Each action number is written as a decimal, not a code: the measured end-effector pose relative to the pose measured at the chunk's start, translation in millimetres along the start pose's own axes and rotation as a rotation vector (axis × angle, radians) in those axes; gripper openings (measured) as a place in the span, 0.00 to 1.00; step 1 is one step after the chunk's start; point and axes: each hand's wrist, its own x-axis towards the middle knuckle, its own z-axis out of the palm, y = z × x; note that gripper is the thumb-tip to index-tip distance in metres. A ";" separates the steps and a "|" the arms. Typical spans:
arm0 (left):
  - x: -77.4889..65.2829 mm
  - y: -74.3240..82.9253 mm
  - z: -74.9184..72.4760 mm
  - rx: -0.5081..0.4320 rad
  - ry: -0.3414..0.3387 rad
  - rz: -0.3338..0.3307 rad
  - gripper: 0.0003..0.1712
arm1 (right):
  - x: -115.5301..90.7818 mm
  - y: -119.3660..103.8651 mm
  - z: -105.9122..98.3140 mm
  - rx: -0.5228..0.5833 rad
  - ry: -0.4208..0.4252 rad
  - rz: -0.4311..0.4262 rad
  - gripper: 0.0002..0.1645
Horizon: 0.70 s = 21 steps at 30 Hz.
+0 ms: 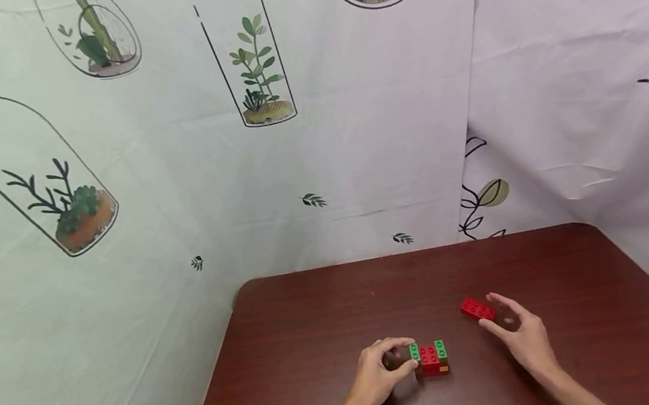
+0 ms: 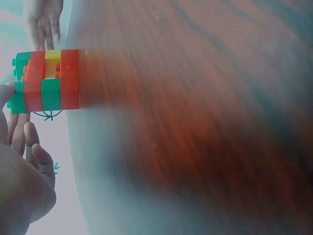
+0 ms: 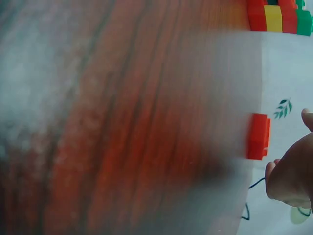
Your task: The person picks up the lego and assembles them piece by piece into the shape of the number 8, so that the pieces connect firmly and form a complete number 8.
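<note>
A small stack of toy building bricks (image 1: 429,359) stands on the table, with red and green bricks on top. Side-on in the left wrist view, the same brick stack (image 2: 51,81) shows red, green and yellow layers. My left hand (image 1: 376,374) pinches its left green end between thumb and forefinger. To the right and farther back lies a loose red brick (image 1: 477,309), studs up. My right hand (image 1: 525,335) is beside that brick, thumb and forefinger spread apart, the thumb tip close to its near end. In the right wrist view the red brick (image 3: 258,136) sits just past the fingers.
The dark red-brown wooden table (image 1: 293,331) has rounded far corners. A pale cloth (image 1: 355,156) printed with plants in glass jars hangs behind the table and along its sides.
</note>
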 end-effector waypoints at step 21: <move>-1.0 -1.5 1.2 -0.011 0.008 -0.009 0.17 | 7.8 23.7 1.7 0.311 -0.025 0.258 0.37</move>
